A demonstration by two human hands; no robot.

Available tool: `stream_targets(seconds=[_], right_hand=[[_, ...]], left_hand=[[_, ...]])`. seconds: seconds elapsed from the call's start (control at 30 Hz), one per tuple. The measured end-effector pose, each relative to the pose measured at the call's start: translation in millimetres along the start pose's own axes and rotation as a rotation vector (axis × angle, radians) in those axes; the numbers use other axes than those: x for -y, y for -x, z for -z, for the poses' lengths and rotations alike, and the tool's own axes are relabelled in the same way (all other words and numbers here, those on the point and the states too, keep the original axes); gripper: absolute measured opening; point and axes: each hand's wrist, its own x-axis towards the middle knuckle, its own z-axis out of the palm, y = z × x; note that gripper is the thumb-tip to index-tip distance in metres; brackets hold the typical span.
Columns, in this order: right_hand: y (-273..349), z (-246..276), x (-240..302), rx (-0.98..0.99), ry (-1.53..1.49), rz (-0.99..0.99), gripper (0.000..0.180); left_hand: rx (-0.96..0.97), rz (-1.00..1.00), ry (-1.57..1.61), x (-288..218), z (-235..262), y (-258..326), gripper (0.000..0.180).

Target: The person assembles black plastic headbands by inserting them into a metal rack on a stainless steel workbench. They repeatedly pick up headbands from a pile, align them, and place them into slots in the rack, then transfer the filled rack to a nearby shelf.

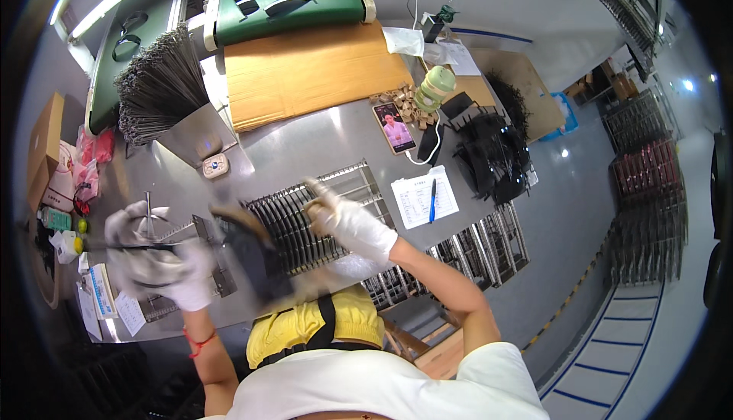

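Right hand (345,220) over slotted rack (359,183)

the left hand (164,263) is smeared by motion blur, so its gloved fingers run together and the thin dark strip (130,247) it seems to hold cannot be made out clearly. the dark object (256,256) between the hands is blurred too; its kind cannot be told. the right hand (343,221) hides part of the wire rack (305,221). the sheet of paper (424,200) bears print too small to read. the counter (305,145) is cut by the person's yellow garment (301,328) below.
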Motion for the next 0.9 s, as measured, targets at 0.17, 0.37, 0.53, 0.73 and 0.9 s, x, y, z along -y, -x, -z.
stream_targets(seconds=[0.17, 0.37, 0.53, 0.73, 0.9], right_hand=[[14, -15, 41, -0.181, 0.525, 0.356, 0.063], [10, 9, -46, -0.388, 0.487, 0.269, 0.053], [17, -6, -114, -0.012, 0.491, -0.041, 0.035], [16, -9, -127, 0.095, 0.874, 0.089, 0.016], [11, -2, -78, 0.019, 0.575, -0.253, 0.054]], left_hand=[[0.377, -0.307, -0.019, -36, -40, 45, 0.055], [0.785, -0.175, 0.384, 0, 4, 57, 0.039], [0.302, 0.220, 0.651, 13, 7, 67, 0.062], [0.345, 0.095, 0.517, 9, -4, 69, 0.056], [0.386, 0.045, 0.585, 8, -21, 73, 0.039]])
